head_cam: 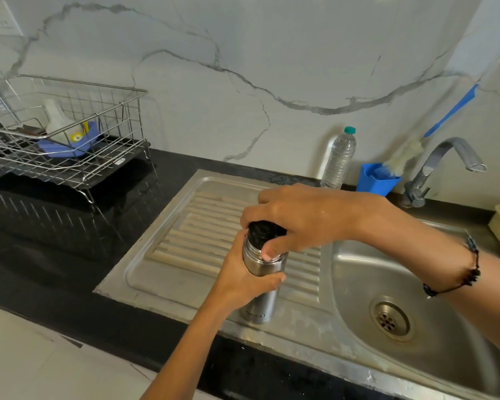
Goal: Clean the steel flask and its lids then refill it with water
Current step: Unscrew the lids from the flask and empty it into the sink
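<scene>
While the right hand (306, 217) curls its fingers and thumb over the black lid (264, 232), the left hand (243, 280) wraps around the body of the steel flask (260, 284) just below it. That flask stands upright on the ribbed drainboard (185, 235), left of the sink basin (358, 272). Behind the flask, by the wall, are a plastic water bottle (339, 158), a blue holder (375, 179) with a brush (410, 153), and the tap (442, 166). Far left of the flask sits a wire dish rack (70, 134).
</scene>
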The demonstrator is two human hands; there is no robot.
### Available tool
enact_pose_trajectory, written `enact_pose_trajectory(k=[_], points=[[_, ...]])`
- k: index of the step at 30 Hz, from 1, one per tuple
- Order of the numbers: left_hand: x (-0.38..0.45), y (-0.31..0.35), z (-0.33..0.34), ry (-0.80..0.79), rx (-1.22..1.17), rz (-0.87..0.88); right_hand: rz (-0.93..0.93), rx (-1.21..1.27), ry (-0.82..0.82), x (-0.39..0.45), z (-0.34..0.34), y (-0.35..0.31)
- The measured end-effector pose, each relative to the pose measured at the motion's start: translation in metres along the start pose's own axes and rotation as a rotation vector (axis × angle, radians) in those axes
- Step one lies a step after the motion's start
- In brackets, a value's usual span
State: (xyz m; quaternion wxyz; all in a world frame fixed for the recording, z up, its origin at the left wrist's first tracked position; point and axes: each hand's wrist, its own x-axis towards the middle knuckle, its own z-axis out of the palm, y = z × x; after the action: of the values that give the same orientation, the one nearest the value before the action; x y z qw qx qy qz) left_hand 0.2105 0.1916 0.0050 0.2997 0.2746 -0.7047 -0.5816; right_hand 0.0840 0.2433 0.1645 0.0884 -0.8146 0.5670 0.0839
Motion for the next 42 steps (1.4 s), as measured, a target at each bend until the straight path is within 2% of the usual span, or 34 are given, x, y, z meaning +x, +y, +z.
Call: enact_pose_trajectory(k=[3, 7, 12, 15, 19, 24, 29, 35, 37, 42], points=[[0.001, -0.001, 0.0, -0.004, 0.01, 0.0, -0.082, 0.004, 0.011, 0.001, -0.003, -0.001], [0.0, -0.002, -0.001, 0.005, 0.026, -0.033, -0.091, 0.161, 0.108, -0.013, -0.023, 0.007], [-0.002, -0.003, -0.001, 0.018, 0.06, -0.045, 0.159, 0.216, 0.229, -0.031, -0.034, 0.041], [-0.003, -0.002, 0.0, 0.019, 0.054, -0.049, 0.328, 0.202, 0.169, -0.02, -0.001, 0.065], [-0.003, 0.0, 0.001, 0.026, 0.028, -0.053, 0.434, 0.177, 0.038, 0.011, 0.079, 0.089], [-0.004, 0.0, 0.001, 0.025, 0.024, -0.04, 0.556, 0.151, 0.029, 0.038, 0.151, 0.103], [-0.004, 0.001, 0.002, 0.029, 0.013, -0.022, 0.615, 0.139, 0.077, 0.048, 0.184, 0.104], [-0.006, -0.001, 0.002, 0.045, 0.01, -0.001, 0.657, 0.118, 0.048, 0.049, 0.187, 0.101], [-0.006, -0.003, 0.001, 0.046, 0.02, -0.005, 0.685, 0.162, 0.096, 0.043, 0.18, 0.095], [-0.006, 0.001, 0.005, 0.083, 0.034, 0.012, 0.773, 0.238, 0.41, 0.002, 0.174, 0.078]])
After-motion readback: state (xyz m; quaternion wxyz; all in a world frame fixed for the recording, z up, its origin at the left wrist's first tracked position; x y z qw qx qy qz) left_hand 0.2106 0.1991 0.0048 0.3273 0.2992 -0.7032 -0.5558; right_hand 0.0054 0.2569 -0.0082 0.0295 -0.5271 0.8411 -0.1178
